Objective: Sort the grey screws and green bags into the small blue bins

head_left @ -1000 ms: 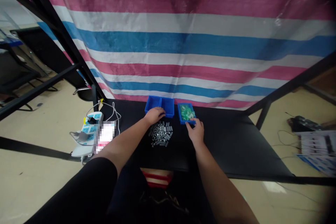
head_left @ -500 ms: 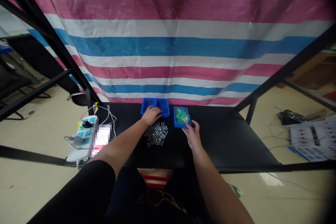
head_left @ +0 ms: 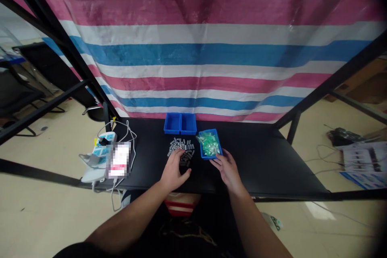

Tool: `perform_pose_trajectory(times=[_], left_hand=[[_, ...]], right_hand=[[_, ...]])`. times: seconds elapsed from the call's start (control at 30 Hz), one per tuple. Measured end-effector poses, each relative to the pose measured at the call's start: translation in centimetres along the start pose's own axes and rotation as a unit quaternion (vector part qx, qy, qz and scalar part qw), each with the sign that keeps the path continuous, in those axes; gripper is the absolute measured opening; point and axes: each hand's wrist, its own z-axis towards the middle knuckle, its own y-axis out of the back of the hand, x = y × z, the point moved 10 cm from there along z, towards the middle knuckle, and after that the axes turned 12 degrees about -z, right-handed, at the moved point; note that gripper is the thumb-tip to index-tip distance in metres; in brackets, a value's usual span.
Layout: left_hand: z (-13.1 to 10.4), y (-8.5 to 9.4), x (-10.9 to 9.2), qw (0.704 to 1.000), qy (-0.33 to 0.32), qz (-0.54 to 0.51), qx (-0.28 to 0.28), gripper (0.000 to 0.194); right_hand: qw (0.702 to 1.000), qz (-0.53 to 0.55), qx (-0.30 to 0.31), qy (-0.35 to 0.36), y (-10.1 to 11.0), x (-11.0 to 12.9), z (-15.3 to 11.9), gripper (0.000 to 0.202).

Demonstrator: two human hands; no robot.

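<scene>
My left hand is over the near left side of a pile of small silvery metal pieces, its thumb spread away from the fingers. Its fingertips reach the pieces and hide some of them. With my right hand I grip the near right corner of a blue tray, fingers at its front wall. Small clear-and-green plastic packets fill this tray, and some poke over its left rim. The tray stands slightly turned, to the right of the pile.
Two joined blue bins stand at the back of the black table. On the left lie a power strip, a blurred phone-like device and white cables. A striped sheet hangs behind, between black frame posts.
My left hand has come back from the blue bins to the metal pieces. The tray of packets has shifted towards me and turned slightly, with my right hand at its near corner.
</scene>
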Motion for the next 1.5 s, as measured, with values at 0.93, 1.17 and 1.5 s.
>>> perform_pose_trajectory(times=[0.93, 1.17, 1.5], left_hand=[[0.0, 1.6, 2.6, 0.996, -0.025, 0.090, 0.003, 0.120], [0.0, 0.1, 3.8, 0.988, 0.016, 0.145, 0.051, 0.087], [-0.1, -0.9, 5.5, 0.988, 0.031, 0.143, 0.049, 0.123]], right_hand=[[0.957, 0.069, 0.248, -0.131, -7.7, -2.6, -4.1, 0.049], [0.980, -0.024, 0.185, -0.075, -9.1, -0.8, -2.8, 0.046], [0.964, -0.190, 0.115, 0.149, -9.8, 0.9, -1.6, 0.053]])
